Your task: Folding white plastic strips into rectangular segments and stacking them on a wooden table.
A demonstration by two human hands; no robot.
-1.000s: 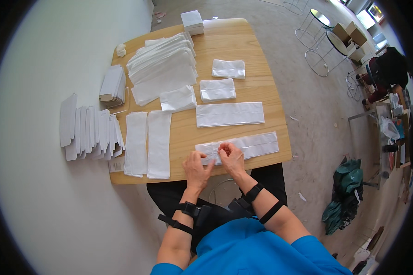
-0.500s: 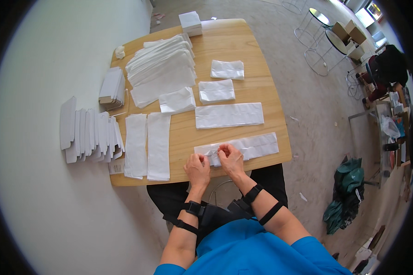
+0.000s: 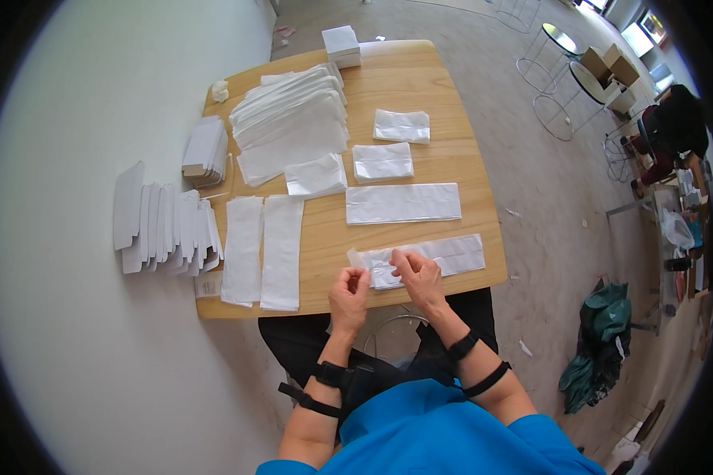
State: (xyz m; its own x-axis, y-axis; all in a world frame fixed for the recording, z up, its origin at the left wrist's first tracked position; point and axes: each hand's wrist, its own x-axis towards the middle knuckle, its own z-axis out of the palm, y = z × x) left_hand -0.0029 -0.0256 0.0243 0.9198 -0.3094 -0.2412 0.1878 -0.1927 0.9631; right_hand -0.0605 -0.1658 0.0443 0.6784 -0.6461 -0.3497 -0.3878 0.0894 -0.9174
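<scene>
The white strip (image 3: pixel 461 253) in hand lies across the near edge of the worktop (image 3: pixel 323 229), straight in front of the person, probably so that both forearms can stay low and both hands reach it. The right hand (image 3: pixel 421 281) is bent over its left half, thumb and forefinger drawn together above the surface; whether they pinch a layer or merely touch it, I cannot tell. The left hand (image 3: pixel 348 301) sits just by the strip's left end, its fingers curled in and bunched toward the thumb — whether anything thin is caught between them is too small to see. A thin, paler flap juts out at that end, which may be why both hands gather there. A second white strip (image 3: pixel 404 204) lies flat just beyond, with two short white packets (image 3: pixel 383 162) farther up, spaced apart as though to keep piles distinct. Two upright strips (image 3: pixel 262 252) stand side by side to the left, within easy reach of the left hand. Behind them a pile of white sheets (image 3: pixel 293 115) is fanned in overlapping layers, likely so that single edges are easy to lift.
</scene>
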